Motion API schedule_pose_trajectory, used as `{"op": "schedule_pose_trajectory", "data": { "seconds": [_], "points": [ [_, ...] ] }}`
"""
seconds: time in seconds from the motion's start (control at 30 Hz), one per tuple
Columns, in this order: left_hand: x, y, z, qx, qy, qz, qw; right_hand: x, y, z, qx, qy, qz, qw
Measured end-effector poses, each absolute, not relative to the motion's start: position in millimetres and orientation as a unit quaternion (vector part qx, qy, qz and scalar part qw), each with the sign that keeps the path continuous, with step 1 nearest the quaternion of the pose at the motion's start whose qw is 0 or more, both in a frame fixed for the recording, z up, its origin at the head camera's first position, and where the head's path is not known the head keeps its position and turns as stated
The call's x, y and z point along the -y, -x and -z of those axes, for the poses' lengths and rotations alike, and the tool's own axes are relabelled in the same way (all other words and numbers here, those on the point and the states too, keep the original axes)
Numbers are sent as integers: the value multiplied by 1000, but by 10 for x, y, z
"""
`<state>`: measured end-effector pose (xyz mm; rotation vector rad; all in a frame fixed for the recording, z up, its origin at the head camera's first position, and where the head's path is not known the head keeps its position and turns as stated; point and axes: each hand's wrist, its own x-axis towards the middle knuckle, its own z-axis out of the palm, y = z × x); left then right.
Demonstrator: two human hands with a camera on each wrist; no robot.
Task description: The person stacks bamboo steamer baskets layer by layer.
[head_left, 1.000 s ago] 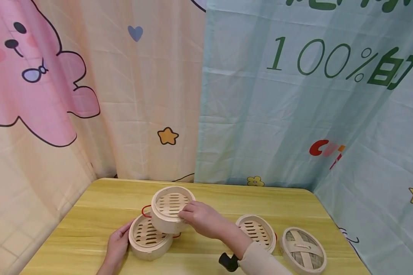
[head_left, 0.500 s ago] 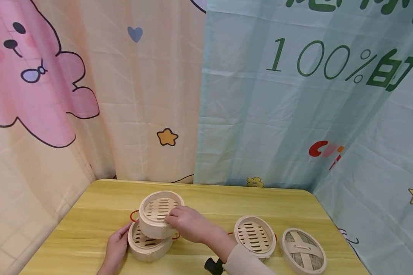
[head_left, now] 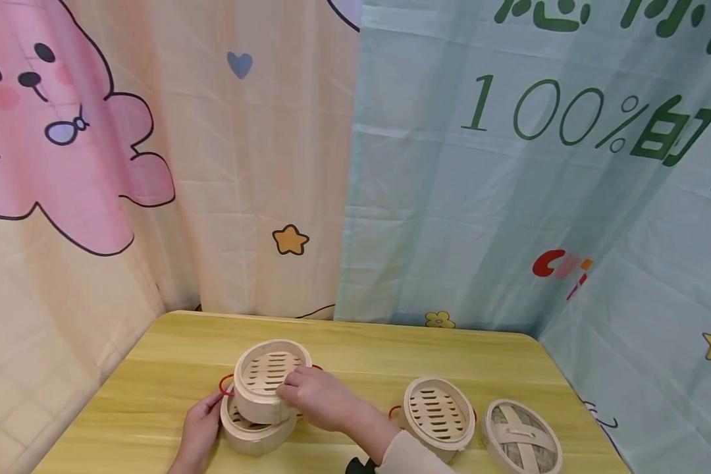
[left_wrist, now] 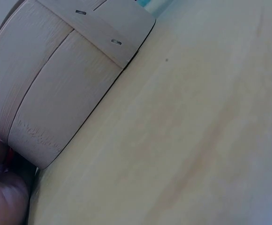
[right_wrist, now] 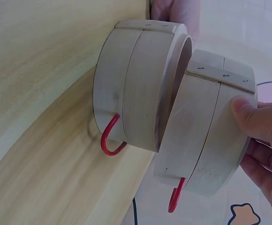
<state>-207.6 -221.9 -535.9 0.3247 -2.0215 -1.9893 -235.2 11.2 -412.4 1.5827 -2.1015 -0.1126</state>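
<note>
Right hand [head_left: 322,399] pinches the upper basket [head_left: 263,406], tilted over lower basket [head_left: 255,442].
Left hand [head_left: 200,424] is beside lower basket, grip unclear; third basket [head_left: 438,413] and lid [head_left: 523,434] stand apart.

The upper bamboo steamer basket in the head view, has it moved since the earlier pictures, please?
Yes: the upper bamboo steamer basket, in the right hand, has shifted left and slightly down, its middle passing from right to left of the orange star.

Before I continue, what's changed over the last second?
The right hand has carried the upper steamer left, covering more of the lower steamer in the head view. Nothing was let go. The left hand, lower steamer, other steamer and lid stayed put.
</note>
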Motion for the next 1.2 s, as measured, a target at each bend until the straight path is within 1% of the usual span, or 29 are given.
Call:
{"op": "schedule_pose_trajectory", "data": {
  "seconds": [0.37, 0.73, 1.2],
  "points": [
    [2213, 2049, 5380, 693, -83, 698, 161, -14, 2313, 4169, 766, -585, 50, 262],
    [2200, 2056, 5343, 722, -121, 661, 161, 99, 2288, 4178, 757, -585, 51, 285],
    [2164, 2049, 5324, 725, -121, 660, 157, 126, 2278, 4129, 757, -602, 60, 248]
  ]
}}
